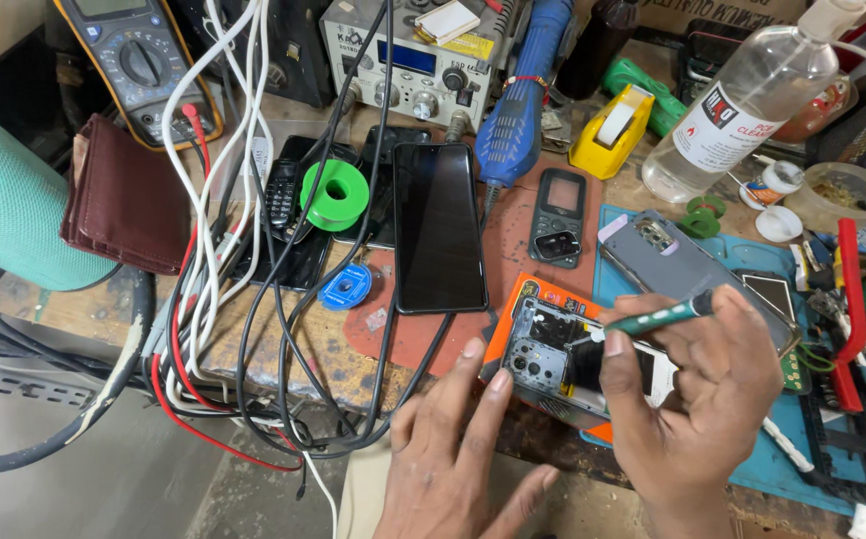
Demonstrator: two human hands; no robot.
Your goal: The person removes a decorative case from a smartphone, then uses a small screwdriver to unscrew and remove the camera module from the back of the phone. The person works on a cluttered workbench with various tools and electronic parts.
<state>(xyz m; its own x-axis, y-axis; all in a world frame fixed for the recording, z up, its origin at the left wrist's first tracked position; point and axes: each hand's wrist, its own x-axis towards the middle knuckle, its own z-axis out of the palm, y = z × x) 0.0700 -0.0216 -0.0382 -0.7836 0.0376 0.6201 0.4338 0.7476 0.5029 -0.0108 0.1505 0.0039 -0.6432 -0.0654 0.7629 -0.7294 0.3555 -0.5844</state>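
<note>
Half the opened phone (543,349) hides behind the right hand (697,399).

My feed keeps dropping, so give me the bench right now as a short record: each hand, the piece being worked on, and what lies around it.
left hand: fingertips resting on the edge of the opened phone
right hand: pinching a green-handled screwdriver, tip down on the opened phone
opened phone: back off, camera cluster exposed, lying on an orange mat
behind it: black smartphone face up, small keypad phone
right of it: grey back cover on the blue mat
far left: brown wallet, multimeter
</note>
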